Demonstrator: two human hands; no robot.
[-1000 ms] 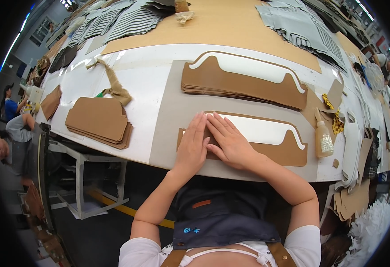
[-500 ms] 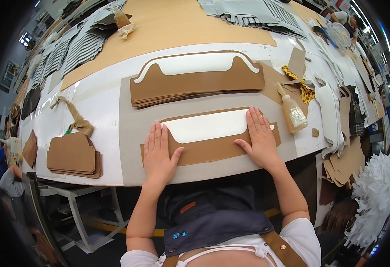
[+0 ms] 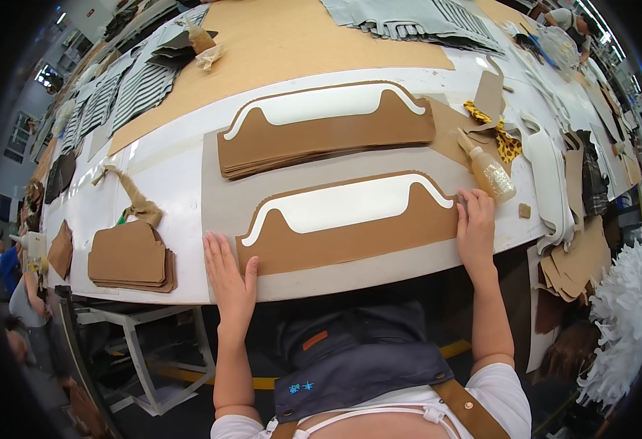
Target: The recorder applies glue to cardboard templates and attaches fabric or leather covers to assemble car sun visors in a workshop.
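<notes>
I stood at a long white worktable [image 3: 167,172] in a busy workshop, with a large tan sheet [image 3: 292,44] spread across its far side and grey striped cut pieces [image 3: 116,102] stacked toward the far left. Directly before me, on a grey mat [image 3: 222,208], lay a long brown leather panel with a white scalloped insert [image 3: 346,219]. Its long axis ran left to right along the table's near edge, its scalloped top facing away from me. My left hand [image 3: 229,274] lay flat, fingers spread, on the panel's left end. My right hand [image 3: 476,228] pressed flat on its right end, gripping nothing. A stack of matching brown panels [image 3: 325,132] sat just beyond, and a small glue bottle [image 3: 488,172] lay near my right fingertips.
</notes>
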